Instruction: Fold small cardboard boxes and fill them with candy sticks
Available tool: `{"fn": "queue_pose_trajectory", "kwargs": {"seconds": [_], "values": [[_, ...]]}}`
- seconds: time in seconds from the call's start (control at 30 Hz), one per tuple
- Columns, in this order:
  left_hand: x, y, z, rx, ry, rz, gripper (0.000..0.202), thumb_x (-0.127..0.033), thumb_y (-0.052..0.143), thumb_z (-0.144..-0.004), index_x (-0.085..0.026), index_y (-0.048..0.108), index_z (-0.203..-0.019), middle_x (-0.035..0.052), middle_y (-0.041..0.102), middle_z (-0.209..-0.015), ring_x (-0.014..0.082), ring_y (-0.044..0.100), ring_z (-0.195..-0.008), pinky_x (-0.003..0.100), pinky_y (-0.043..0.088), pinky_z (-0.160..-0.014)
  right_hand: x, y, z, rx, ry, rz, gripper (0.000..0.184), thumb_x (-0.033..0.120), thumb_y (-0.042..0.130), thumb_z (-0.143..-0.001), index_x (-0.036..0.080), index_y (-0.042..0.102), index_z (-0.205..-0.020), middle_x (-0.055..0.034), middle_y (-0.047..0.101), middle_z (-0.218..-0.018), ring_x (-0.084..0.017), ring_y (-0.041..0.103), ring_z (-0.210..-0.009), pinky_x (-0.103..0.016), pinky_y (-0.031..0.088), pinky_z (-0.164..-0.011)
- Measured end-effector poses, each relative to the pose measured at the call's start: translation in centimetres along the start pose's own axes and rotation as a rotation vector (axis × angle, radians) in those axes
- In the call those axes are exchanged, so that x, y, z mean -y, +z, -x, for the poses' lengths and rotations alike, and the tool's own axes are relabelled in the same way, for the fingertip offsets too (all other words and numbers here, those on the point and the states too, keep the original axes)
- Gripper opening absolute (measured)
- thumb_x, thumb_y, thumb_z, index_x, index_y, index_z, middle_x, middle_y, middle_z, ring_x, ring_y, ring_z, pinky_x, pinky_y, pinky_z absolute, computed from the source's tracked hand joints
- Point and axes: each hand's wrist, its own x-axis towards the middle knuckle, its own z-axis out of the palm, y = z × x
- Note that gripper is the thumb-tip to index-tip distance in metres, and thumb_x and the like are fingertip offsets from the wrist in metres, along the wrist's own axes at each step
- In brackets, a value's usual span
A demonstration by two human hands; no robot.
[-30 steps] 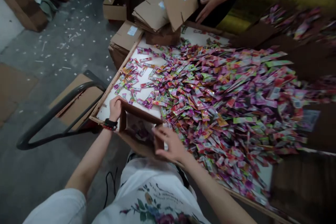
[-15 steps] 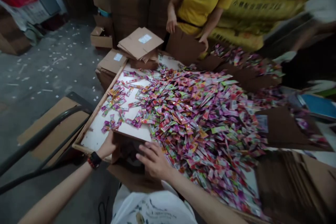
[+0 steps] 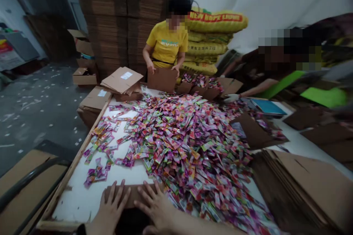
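Observation:
At the near edge of the white table lies a brown cardboard box [image 3: 133, 196], with its dark near part running below the picture. My left hand [image 3: 112, 205] rests on its left side, fingers spread and pointing away from me. Opposite it, my right hand [image 3: 157, 205] lies on the box's right part, its fingers spread too. Neither hand is wrapped round anything. Just beyond the hands is a large heap of small colourful packets [image 3: 190, 139], which comes close to my right hand. A looser cluster of packets [image 3: 96, 172] lies ahead of my left hand.
Flat cardboard stacks stand at the right [image 3: 309, 183] and far left corner [image 3: 121, 80]. Wooden edging borders the white table [image 3: 66, 211]. Across it, a person in yellow [image 3: 167, 44] holds a cardboard box [image 3: 162, 79]; another person [image 3: 256, 88] leans in at right.
The view has tilted up and shows more of the room. My hands have gone from gripping the box's sides to lying spread on it. The co-worker at right has leaned in.

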Motion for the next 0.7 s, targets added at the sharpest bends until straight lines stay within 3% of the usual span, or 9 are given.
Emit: {"fn": "queue_pose_trajectory", "kwargs": {"seconds": [0.1,0.17,0.23,0.3,0.4,0.47,0.6,0.7], "values": [[0.1,2.6,-1.4,-0.050,0.066,-0.053,0.069,-0.026,0.053,-0.083,-0.029,0.028,-0.147,0.0183,0.014,-0.155,0.0434,0.011,-0.142,0.070,0.013,-0.110,1.2,-1.9,0.7,-0.001,-0.041,-0.054,0.074,0.067,0.039,-0.091,0.038,0.012,-0.153,-0.0083,0.004,-0.159,-0.032,-0.005,-0.146,-0.067,0.005,-0.114],[1.2,3.2,-1.5,-0.049,0.169,-0.079,0.069,-0.027,0.054,-0.084,-0.029,0.028,-0.147,0.0204,0.020,-0.154,0.0443,0.016,-0.142,0.071,0.015,-0.109,1.4,-3.0,1.2,0.015,-0.096,-0.079,0.083,0.067,0.049,-0.087,0.037,0.008,-0.153,-0.0100,0.003,-0.159,-0.035,-0.004,-0.146,-0.068,0.007,-0.113],[2.1,2.2,-1.3,-0.036,0.264,-0.085,0.091,-0.039,0.069,-0.073,-0.027,0.022,-0.150,0.0214,0.019,-0.156,0.0459,0.016,-0.143,0.069,0.018,-0.110,1.3,-3.5,1.4,0.047,-0.117,-0.103,0.090,0.065,0.055,-0.084,0.034,0.007,-0.154,-0.0113,0.001,-0.159,-0.036,-0.005,-0.146,-0.068,0.006,-0.112],[2.4,0.7,-1.1,-0.034,0.290,-0.069,0.106,-0.047,0.076,-0.065,-0.026,0.019,-0.152,0.0209,0.025,-0.156,0.0439,0.026,-0.142,0.063,0.024,-0.111,0.9,-3.3,1.2,0.076,-0.106,-0.101,0.085,0.059,0.058,-0.086,0.033,0.013,-0.154,-0.0094,0.003,-0.160,-0.035,-0.004,-0.147,-0.067,0.005,-0.113],[2.0,-0.1,-1.7,-0.076,0.162,-0.076,0.089,-0.045,0.069,-0.076,-0.026,0.026,-0.151,0.0186,0.042,-0.150,0.0362,0.042,-0.134,0.057,0.029,-0.111,0.6,-1.7,0.6,-0.014,-0.027,-0.094,0.074,0.049,0.050,-0.094,0.027,0.014,-0.155,-0.0090,0.013,-0.160,-0.031,0.005,-0.148,-0.062,0.009,-0.116],[1.6,0.9,-2.4,-0.106,0.146,-0.093,0.088,-0.048,0.066,-0.078,-0.022,0.026,-0.151,0.0189,0.037,-0.152,0.0367,0.035,-0.139,0.058,0.024,-0.113,0.5,-0.3,0.2,-0.119,0.029,-0.098,0.068,0.049,0.038,-0.099,0.022,0.011,-0.155,-0.0106,0.015,-0.160,-0.029,0.009,-0.148,-0.062,0.009,-0.117],[1.4,3.2,-3.2,-0.111,0.297,-0.105,0.127,-0.081,0.063,-0.056,-0.012,0.018,-0.152,0.0227,0.007,-0.159,0.0464,0.003,-0.146,0.067,0.005,-0.114,0.6,1.7,-0.3,-0.188,0.072,-0.078,0.064,0.053,0.023,-0.100,0.021,0.014,-0.155,-0.0075,0.014,-0.160,-0.027,0.005,-0.149,-0.064,0.003,-0.117],[1.5,3.5,-3.3,-0.087,0.331,-0.143,0.137,-0.084,0.062,-0.046,-0.009,0.018,-0.151,0.0238,0.004,-0.157,0.0489,0.001,-0.145,0.069,0.001,-0.113,1.0,2.4,-0.9,-0.246,0.088,-0.070,0.068,0.056,0.026,-0.099,0.018,0.018,-0.154,-0.0086,0.018,-0.160,-0.028,0.003,-0.149,-0.064,0.003,-0.117]]}}
